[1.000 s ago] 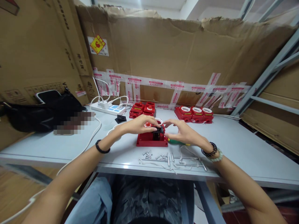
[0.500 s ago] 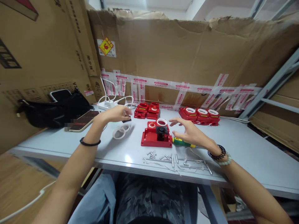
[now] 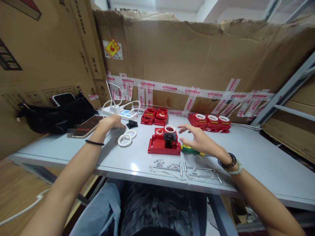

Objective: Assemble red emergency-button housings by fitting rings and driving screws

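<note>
My left hand (image 3: 113,122) hovers over the table beside a small black square part (image 3: 132,124). Its fingers are blurred and partly hidden, so their grip does not show. Two white rings (image 3: 124,140) lie overlapping just below it. My right hand (image 3: 195,135) has its fingers curved apart and nothing between them. It is above a green and yellow screwdriver (image 3: 190,149), right of an open red housing (image 3: 161,149). In that housing stands a black part (image 3: 169,139), with a white ring (image 3: 170,128) behind it.
Loose screws and metal pins (image 3: 180,166) lie near the front edge. Other red housings (image 3: 154,116) stand at the back, more with white rings (image 3: 210,123) at the right. A power strip (image 3: 123,112), phone (image 3: 88,126) and black bag (image 3: 59,114) occupy the left.
My left hand has moved left and slightly down, away from the black square part, which now shows fully on the table. My right hand has stayed almost still.
</note>
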A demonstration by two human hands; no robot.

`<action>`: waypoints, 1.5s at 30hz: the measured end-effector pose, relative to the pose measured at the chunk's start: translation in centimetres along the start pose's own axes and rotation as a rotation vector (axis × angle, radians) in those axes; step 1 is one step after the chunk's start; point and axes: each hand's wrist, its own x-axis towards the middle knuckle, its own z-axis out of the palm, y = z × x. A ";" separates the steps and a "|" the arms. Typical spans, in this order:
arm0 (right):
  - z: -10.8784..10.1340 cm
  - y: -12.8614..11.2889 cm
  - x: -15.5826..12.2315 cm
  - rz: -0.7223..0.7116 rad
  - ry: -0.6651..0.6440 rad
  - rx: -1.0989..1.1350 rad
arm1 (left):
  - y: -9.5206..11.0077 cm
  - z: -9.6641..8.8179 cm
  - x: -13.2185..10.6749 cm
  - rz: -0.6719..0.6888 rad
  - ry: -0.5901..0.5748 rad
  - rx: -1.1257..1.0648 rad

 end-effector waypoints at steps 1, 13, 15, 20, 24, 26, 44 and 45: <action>0.0 -0.1 0.0 0.002 -0.002 -0.005 | 0.1 0.2 0.1 -0.022 -0.023 0.022; -0.3 0.0 -0.1 0.060 -0.022 -0.079 | 1.1 -1.4 -0.3 -0.058 -0.040 0.098; -0.4 -0.1 -0.1 0.061 -0.028 -0.081 | 1.2 -2.0 -0.6 -0.031 0.017 0.078; -0.5 -0.2 -0.2 0.061 -0.031 -0.080 | 4.8 -4.0 -2.9 0.139 0.224 -0.186; -0.6 -0.3 -0.3 0.056 -0.059 -0.050 | 12.1 -5.1 -5.5 0.571 0.218 -0.454; -0.6 -0.3 -0.3 0.046 -0.069 -0.034 | 15.7 -5.1 -6.1 0.767 0.129 -0.475; -0.5 0.0 -0.1 0.009 -0.028 -0.042 | 19.0 -1.7 -4.8 0.888 0.021 -0.372; -0.5 -0.1 -0.2 0.010 -0.030 -0.045 | 19.0 -1.6 -4.8 0.893 0.024 -0.361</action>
